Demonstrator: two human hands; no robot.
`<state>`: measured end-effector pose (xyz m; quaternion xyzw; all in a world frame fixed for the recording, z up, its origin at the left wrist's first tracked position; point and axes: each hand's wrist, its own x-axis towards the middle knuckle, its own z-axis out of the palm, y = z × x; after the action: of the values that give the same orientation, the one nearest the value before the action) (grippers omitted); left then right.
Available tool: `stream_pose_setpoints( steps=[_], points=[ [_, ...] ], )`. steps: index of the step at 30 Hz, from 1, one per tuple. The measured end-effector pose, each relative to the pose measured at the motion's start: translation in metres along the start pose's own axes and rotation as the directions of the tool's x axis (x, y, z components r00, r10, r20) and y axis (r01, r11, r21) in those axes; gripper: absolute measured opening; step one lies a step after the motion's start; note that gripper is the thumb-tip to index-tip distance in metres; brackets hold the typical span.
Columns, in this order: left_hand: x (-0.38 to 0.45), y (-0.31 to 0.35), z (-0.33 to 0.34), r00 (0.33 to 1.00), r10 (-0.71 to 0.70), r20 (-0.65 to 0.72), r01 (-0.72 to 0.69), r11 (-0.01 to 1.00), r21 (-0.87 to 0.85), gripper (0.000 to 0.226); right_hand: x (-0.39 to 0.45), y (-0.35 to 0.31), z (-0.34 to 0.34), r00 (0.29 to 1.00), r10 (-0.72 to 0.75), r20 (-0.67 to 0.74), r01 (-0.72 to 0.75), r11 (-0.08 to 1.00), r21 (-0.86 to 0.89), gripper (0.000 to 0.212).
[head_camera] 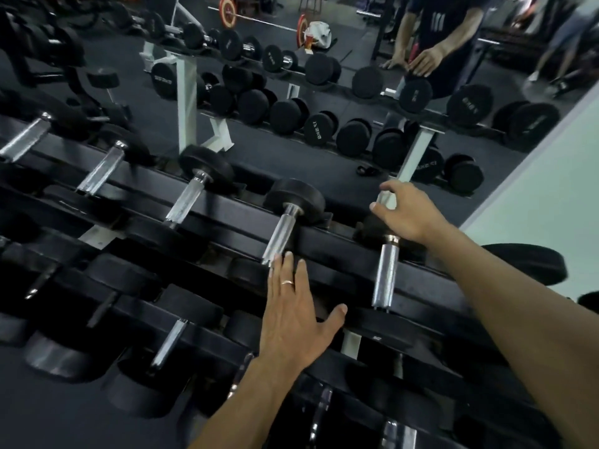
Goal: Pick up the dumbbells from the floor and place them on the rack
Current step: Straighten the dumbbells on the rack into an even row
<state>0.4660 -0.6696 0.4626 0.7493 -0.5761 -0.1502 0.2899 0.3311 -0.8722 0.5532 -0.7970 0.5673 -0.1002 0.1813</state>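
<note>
A black tiered rack [327, 241] runs across the view and carries several black dumbbells with chrome handles. My left hand [296, 309], a ring on one finger, lies flat with straight fingers on the near head of one dumbbell [282, 231] on the top tier. My right hand [410, 212] rests with spread fingers over the far head of the neighbouring dumbbell [385, 273], whose chrome handle shows below the hand. Neither hand curls round anything.
A wall mirror [291, 92] behind the rack reflects the rack, more dumbbells, a barbell and a person leaning on it. A pale wall [551, 176] stands at the right. Lower tiers with more dumbbells [168, 345] fill the foreground, over dark floor [48, 416].
</note>
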Motion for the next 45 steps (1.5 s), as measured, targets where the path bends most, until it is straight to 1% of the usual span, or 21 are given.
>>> stream_pose_setpoints(
  steps=[2, 4, 6, 8, 10, 11, 14, 18, 21, 23, 26, 28, 32, 34, 35, 37, 39, 41, 43, 45],
  points=[
    [-0.008, 0.017, 0.018, 1.000, -0.005, 0.030, 0.007, 0.998, -0.067, 0.099, -0.004, 0.022, -0.007, 0.999, 0.035, -0.010, -0.035, 0.999, 0.019, 0.058],
    [-0.014, 0.035, 0.037, 0.997, -0.038, 0.073, 0.046, 0.993, -0.108, 0.101, -0.008, 0.045, -0.009, 0.997, 0.073, 0.021, -0.074, 0.996, 0.046, 0.061],
    [-0.018, 0.053, 0.058, 0.983, -0.124, 0.138, 0.142, 0.981, -0.129, 0.109, -0.011, 0.065, -0.009, 0.992, 0.094, 0.085, -0.099, 0.994, 0.053, 0.066],
    [-0.022, 0.071, 0.074, 0.951, -0.243, 0.190, 0.275, 0.947, -0.165, 0.122, -0.013, 0.082, -0.008, 0.981, 0.065, 0.184, -0.080, 0.994, 0.073, 0.066],
    [-0.024, 0.086, 0.083, 0.911, -0.370, 0.182, 0.406, 0.884, -0.231, 0.132, -0.012, 0.093, -0.006, 0.965, 0.008, 0.262, -0.031, 0.996, 0.086, 0.057],
    [-0.024, 0.091, 0.086, 0.891, -0.422, 0.169, 0.453, 0.853, -0.258, 0.135, -0.010, 0.097, -0.005, 0.961, -0.009, 0.276, -0.011, 0.997, 0.072, 0.051],
    [-0.021, 0.099, 0.091, 0.865, -0.482, 0.142, 0.502, 0.824, -0.263, 0.135, -0.004, 0.106, 0.000, 0.966, -0.034, 0.256, 0.022, 0.999, 0.049, 0.034],
    [-0.021, 0.099, 0.093, 0.876, -0.454, 0.161, 0.481, 0.838, -0.259, 0.130, -0.007, 0.115, 0.004, 0.970, -0.080, 0.229, 0.059, 0.994, 0.096, 0.034],
    [-0.019, 0.097, 0.093, 0.880, -0.439, 0.181, 0.473, 0.847, -0.245, 0.127, -0.012, 0.121, 0.004, 0.978, -0.072, 0.194, 0.050, 0.992, 0.117, 0.038],
    [-0.018, 0.098, 0.093, 0.882, -0.437, 0.177, 0.469, 0.851, -0.237, 0.125, -0.012, 0.125, 0.005, 0.980, -0.065, 0.190, 0.049, 0.995, 0.090, 0.037],
    [-0.017, 0.097, 0.093, 0.880, -0.447, 0.164, 0.474, 0.850, -0.229, 0.126, -0.012, 0.121, 0.004, 0.977, -0.056, 0.205, 0.050, 0.998, 0.037, 0.027],
    [-0.017, 0.097, 0.093, 0.877, -0.450, 0.171, 0.479, 0.849, -0.223, 0.127, -0.012, 0.117, 0.003, 0.975, -0.052, 0.217, 0.051, 0.999, 0.009, 0.027],
    [-0.018, 0.099, 0.091, 0.879, -0.449, 0.159, 0.473, 0.860, -0.190, 0.129, -0.016, 0.111, -0.006, 0.965, -0.020, 0.263, 0.036, 0.998, -0.058, 0.044],
    [-0.020, 0.099, 0.090, 0.874, -0.463, 0.149, 0.483, 0.862, -0.154, 0.126, -0.023, 0.111, -0.012, 0.967, -0.041, 0.252, 0.060, 0.996, -0.068, 0.053],
    [-0.021, 0.100, 0.089, 0.875, -0.465, 0.132, 0.481, 0.866, -0.135, 0.122, -0.028, 0.111, -0.016, 0.969, -0.072, 0.235, 0.090, 0.994, -0.069, 0.055],
    [-0.028, 0.105, 0.090, 0.899, -0.433, 0.068, 0.438, 0.893, -0.104, 0.112, -0.041, 0.111, -0.028, 0.973, -0.138, 0.188, 0.152, 0.986, -0.063, 0.058],
    [-0.038, 0.117, 0.094, 0.936, -0.352, -0.026, 0.351, 0.936, -0.032, 0.105, -0.056, 0.115, -0.045, 0.976, -0.184, 0.113, 0.191, 0.980, -0.050, 0.056],
    [-0.046, 0.133, 0.100, 0.960, -0.265, -0.089, 0.268, 0.963, 0.030, 0.101, -0.069, 0.125, -0.061, 0.978, -0.207, 0.033, 0.208, 0.976, -0.059, 0.053],
    [-0.052, 0.152, 0.109, 0.974, -0.208, -0.088, 0.211, 0.977, 0.025, 0.098, -0.081, 0.139, -0.075, 0.978, -0.208, -0.035, 0.205, 0.976, -0.066, 0.052],
    [-0.061, 0.172, 0.120, 0.985, -0.166, -0.038, 0.166, 0.986, 0.001, 0.097, -0.094, 0.157, -0.087, 0.980, -0.184, -0.074, 0.179, 0.981, -0.069, 0.053]
  ],
)
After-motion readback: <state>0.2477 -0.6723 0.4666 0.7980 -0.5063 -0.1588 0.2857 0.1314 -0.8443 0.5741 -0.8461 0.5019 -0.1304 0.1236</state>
